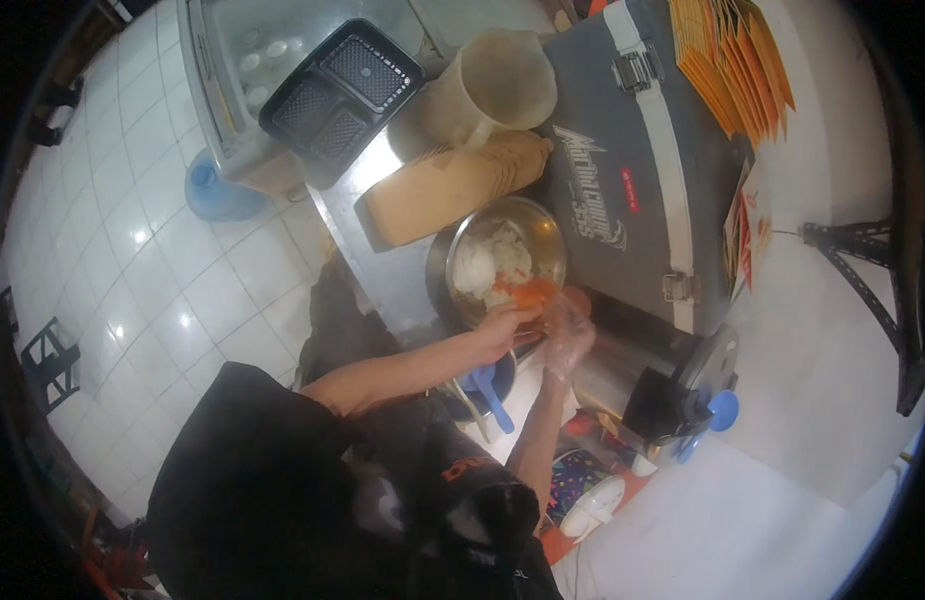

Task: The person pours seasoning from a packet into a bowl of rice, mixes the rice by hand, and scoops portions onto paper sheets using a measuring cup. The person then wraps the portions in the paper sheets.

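Note:
A round metal bowl (554, 232) holds white food, with bright orange food (526, 293) at its near side. My left hand (505, 332) is at the bowl's near rim, fingers closed beside the orange food; what they grip is too small to tell. Close against it on the right is my right hand (569, 338), in a clear plastic glove, its fingers bent over the near rim and partly blurred. Whether it holds anything cannot be made out. A blue-handled utensil (495, 400) lies below the hands.
Behind the bowl are stacked brown paper trays (453, 190), a cloudy plastic jug (503, 85) and a black compartment tray (343, 95). A grey strapped case (623, 170) stands at the right, above a large steel pot (633, 350). A blue bottle (221, 190) is on the tiled floor.

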A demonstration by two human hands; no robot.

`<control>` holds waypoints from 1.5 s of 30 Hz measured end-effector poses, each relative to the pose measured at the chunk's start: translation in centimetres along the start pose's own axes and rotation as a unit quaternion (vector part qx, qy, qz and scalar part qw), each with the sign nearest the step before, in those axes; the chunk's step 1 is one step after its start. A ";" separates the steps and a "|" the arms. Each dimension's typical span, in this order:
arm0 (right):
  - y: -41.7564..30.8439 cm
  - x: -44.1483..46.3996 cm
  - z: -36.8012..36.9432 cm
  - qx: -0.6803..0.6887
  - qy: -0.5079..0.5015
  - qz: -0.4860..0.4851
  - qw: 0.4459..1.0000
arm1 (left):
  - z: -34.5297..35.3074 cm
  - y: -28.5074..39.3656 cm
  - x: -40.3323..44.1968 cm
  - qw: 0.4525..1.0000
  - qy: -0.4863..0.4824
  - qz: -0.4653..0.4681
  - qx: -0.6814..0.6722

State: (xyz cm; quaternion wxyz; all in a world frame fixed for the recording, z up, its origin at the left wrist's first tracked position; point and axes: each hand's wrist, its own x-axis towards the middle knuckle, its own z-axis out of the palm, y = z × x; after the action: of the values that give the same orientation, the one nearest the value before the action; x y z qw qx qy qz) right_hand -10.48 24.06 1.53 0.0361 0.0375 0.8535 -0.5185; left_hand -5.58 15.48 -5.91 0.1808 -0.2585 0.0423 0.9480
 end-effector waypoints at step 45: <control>0.6 -2.8 1.2 -0.170 -0.110 0.038 0.979 | 0.5 1.0 1.2 0.995 0.096 0.031 -0.024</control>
State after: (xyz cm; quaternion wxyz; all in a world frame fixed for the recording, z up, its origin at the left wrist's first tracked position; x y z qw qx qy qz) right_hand -7.60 23.24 0.73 0.1550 0.0058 0.9178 -0.3655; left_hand -7.18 15.06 -6.09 0.1398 -0.3513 0.0446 0.9247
